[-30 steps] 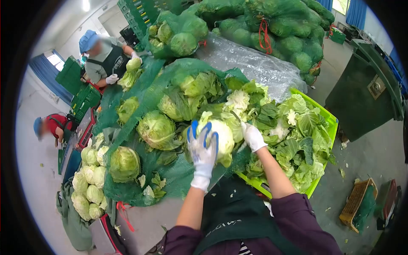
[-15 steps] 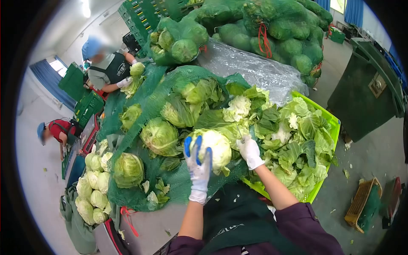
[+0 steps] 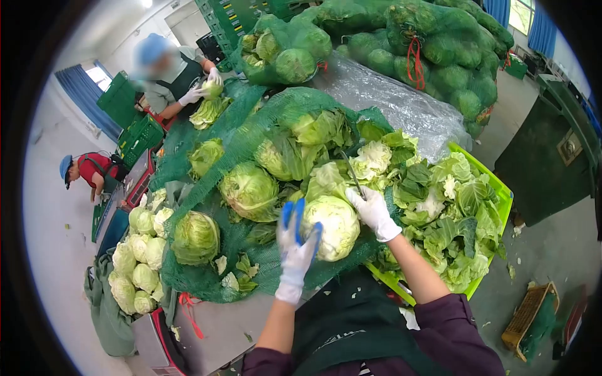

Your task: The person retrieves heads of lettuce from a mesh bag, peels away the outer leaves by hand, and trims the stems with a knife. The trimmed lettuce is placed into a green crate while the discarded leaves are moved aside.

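A pale, trimmed cabbage head [image 3: 332,228] rests on the green netting in front of me. My left hand [image 3: 298,247], in a white glove with blue fingertips, is against its left side with the fingers spread. Above and right of the cabbage, my right hand [image 3: 374,212], in a white glove, is closed round a knife [image 3: 351,172] whose blade points up and left. Leafier cabbages [image 3: 249,192] lie in the open green net [image 3: 210,182] behind my left hand.
Loose leaves fill a lime-green crate [image 3: 501,210] at the right. Trimmed cabbages [image 3: 145,277] are piled at the left. Full net sacks [image 3: 439,56] lie at the back. Two co-workers [image 3: 172,78] [image 3: 94,169] stand at the left. A dark bin [image 3: 545,156] is far right.
The trimmed cabbage has turned and sits slightly lower and to the right in view. The knife blade now shows more clearly, raised. The co-worker in the dark apron has both hands together at a cabbage.
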`<state>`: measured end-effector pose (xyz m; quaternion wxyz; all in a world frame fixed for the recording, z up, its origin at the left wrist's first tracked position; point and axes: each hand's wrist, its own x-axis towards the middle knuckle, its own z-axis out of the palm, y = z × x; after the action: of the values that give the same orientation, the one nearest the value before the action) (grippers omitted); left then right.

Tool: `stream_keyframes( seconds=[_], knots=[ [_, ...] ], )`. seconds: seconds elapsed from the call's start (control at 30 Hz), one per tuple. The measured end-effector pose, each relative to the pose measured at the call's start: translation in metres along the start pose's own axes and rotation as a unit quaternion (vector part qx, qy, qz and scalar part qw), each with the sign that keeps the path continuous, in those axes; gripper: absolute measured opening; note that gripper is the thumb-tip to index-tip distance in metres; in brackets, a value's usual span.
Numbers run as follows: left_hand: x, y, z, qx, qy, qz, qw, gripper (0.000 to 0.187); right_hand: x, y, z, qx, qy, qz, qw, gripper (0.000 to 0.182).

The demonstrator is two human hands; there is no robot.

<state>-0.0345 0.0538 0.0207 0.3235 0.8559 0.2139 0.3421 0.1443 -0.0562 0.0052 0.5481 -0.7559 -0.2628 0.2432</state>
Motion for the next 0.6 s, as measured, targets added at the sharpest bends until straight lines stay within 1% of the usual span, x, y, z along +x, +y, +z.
stream_keyframes(
  seconds=[0.03,0.07,0.1,0.13,0.17,0.2,0.23,0.27,0.3,0.33,0.37,0.4,0.43,0.47,0.5,0.53,0.57,0.6],
  knots=[
    [-0.001,-0.009,0.019,-0.341,-0.025,-0.087,0.936,0.052,0.002,0.008,0.002,-0.003,-0.001,-0.004,1.000,0.052],
    [0.008,-0.026,0.027,-0.300,-0.046,-0.057,0.951,0.063,0.001,0.019,0.003,-0.064,0.040,-0.021,0.997,0.056],
    [0.018,-0.019,0.027,-0.353,-0.048,-0.105,0.929,0.061,-0.002,0.026,0.005,-0.122,0.084,-0.038,0.988,0.061],
    [0.024,-0.012,0.028,-0.404,-0.051,-0.153,0.901,0.058,-0.017,0.012,0.002,-0.123,0.085,-0.039,0.988,0.061],
    [0.028,-0.015,0.029,-0.404,-0.049,-0.155,0.900,0.058,-0.038,-0.001,-0.003,-0.131,0.042,-0.015,0.990,0.066],
    [0.033,-0.022,0.029,-0.340,-0.051,-0.155,0.926,0.055,-0.052,-0.010,-0.004,-0.138,0.000,0.010,0.990,0.071],
    [0.036,-0.023,0.030,-0.275,-0.054,-0.155,0.947,0.051,-0.057,-0.007,0.001,-0.197,-0.016,0.004,0.980,0.072],
    [0.034,-0.021,0.033,-0.276,-0.056,-0.156,0.947,0.051,-0.059,-0.004,0.007,-0.254,-0.031,0.001,0.967,0.074],
    [0.032,-0.011,0.034,-0.254,-0.036,-0.139,0.957,0.047,-0.057,-0.001,0.012,-0.278,0.005,-0.009,0.960,0.070],
    [0.029,-0.006,0.034,-0.231,-0.016,-0.120,0.965,0.043,-0.054,0.000,0.009,-0.277,0.006,-0.006,0.961,0.070],
    [0.025,-0.009,0.037,-0.118,0.003,-0.056,0.991,0.045,-0.048,-0.001,0.004,-0.284,0.018,-0.020,0.959,0.067],
    [0.021,-0.015,0.041,-0.119,0.003,-0.056,0.991,0.045,-0.045,-0.001,0.000,-0.290,0.029,-0.033,0.956,0.064],
    [0.019,-0.021,0.043,-0.008,0.002,0.004,1.000,0.045,-0.035,0.017,0.001,-0.300,0.032,-0.074,0.950,0.059],
    [0.017,-0.025,0.046,0.102,0.001,0.064,0.993,0.045,-0.029,0.033,0.003,-0.301,0.032,-0.074,0.950,0.059],
    [0.020,-0.015,0.044,0.026,0.015,0.040,0.999,0.045,-0.024,0.030,0.001,-0.277,0.039,-0.086,0.956,0.058],
    [0.021,-0.014,0.046,0.024,0.017,0.041,0.999,0.045,-0.020,0.027,-0.003,-0.253,0.048,-0.098,0.961,0.058],
    [0.022,-0.012,0.049,0.038,0.013,0.010,0.999,0.046,-0.016,0.023,-0.006,-0.183,0.063,-0.073,0.978,0.055],
    [0.026,-0.009,0.051,0.052,0.011,-0.019,0.998,0.047,-0.008,0.026,-0.008,-0.185,0.066,-0.079,0.977,0.055]
  ],
)
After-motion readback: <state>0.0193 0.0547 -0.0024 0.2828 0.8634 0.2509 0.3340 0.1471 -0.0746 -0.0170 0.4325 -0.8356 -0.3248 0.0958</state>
